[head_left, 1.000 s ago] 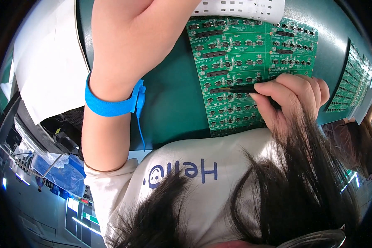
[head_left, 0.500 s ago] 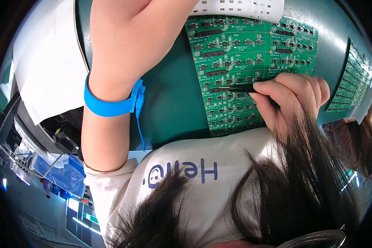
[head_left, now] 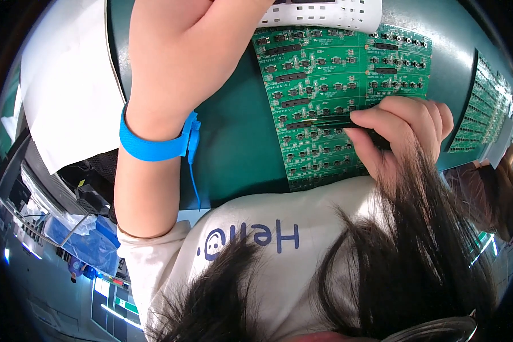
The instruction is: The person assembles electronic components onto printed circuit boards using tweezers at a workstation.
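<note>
A panel of green circuit boards (head_left: 347, 97) lies on the green mat in front of me, with rows of small black parts. My right hand (head_left: 404, 125) rests over its right side, thumb and forefinger closed on dark tweezers (head_left: 339, 122). The tweezers point left, their tips by a long black connector (head_left: 298, 126) on the board. Whether they grip it, I cannot tell. My left hand (head_left: 182, 62) reaches past the upper edge, left of the panel. Its fingers are out of view. A blue wrist strap (head_left: 154, 139) with a cord circles that wrist.
A white slotted sheet or strip (head_left: 330, 20) overlaps the panel's far edge, with dark pieces above it. Another green board panel (head_left: 479, 114) lies at the right. White paper (head_left: 68, 80) covers the left side, above a dark boxy device (head_left: 91, 196). Long hair hangs beside my right wrist.
The tweezers' arms look more spread than before. The panel and white strip sit slightly further left in view. Both hands stay in nearly the same places.
</note>
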Tool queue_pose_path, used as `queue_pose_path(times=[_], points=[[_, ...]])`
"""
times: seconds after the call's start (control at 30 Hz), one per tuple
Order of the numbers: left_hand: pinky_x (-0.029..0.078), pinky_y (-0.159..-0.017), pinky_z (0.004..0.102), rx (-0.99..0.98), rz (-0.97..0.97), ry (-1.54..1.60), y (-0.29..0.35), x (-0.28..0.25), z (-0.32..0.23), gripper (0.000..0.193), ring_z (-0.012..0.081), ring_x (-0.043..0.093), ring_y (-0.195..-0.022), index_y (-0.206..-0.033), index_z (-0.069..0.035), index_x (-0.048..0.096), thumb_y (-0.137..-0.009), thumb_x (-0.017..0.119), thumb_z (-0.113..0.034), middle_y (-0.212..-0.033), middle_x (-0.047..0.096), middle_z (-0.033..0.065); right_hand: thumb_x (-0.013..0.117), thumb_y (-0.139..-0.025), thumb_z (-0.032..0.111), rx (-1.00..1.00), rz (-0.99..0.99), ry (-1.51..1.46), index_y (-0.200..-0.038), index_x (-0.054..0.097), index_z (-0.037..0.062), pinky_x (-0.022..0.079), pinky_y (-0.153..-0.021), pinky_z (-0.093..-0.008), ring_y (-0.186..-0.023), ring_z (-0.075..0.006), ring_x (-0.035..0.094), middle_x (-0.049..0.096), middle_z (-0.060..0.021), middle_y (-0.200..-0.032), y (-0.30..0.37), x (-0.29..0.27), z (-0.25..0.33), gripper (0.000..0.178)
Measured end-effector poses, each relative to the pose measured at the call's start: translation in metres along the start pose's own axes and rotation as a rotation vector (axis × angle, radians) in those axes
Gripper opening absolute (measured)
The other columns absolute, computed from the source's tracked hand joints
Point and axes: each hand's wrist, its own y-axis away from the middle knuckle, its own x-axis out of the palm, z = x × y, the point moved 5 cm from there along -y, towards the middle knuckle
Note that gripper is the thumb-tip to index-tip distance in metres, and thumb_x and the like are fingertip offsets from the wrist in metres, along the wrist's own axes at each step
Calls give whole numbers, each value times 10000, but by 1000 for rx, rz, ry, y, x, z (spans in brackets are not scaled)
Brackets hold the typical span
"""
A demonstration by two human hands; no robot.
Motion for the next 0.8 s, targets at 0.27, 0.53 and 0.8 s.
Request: queue_pose_path(times=[0.27, 0.53, 0.8], points=[[495, -767, 232, -3, 21, 30, 0, 3, -1, 246, 129, 619, -881, -1110, 70, 603, -978, 516, -118, -1035, 669, 114, 812, -619, 204, 10, 11, 28, -898, 661, 196, 369, -757, -328, -762, -172, 560, 575, 30, -863, 0, -1, 2, 318], [497, -764, 232, -5, 13, -3, 0, 2, 0, 249, 130, 619, -884, -1108, 73, 602, -979, 513, -121, -1037, 668, 113, 806, -630, 210, 9, 18, 25, -893, 665, 195, 365, -761, -324, -764, -169, 557, 573, 33, -863, 0, 2, 1, 299], [487, -796, 240, -30, -7, 9, 5, -1, 5, 249, 136, 611, -917, -1126, 75, 596, -979, 507, -107, -1059, 661, 110, 814, -613, 214, -13, -2, -66, -878, 676, 165, 375, -744, -334, -765, -182, 548, 585, 7, -847, -7, -4, -2, 303]])
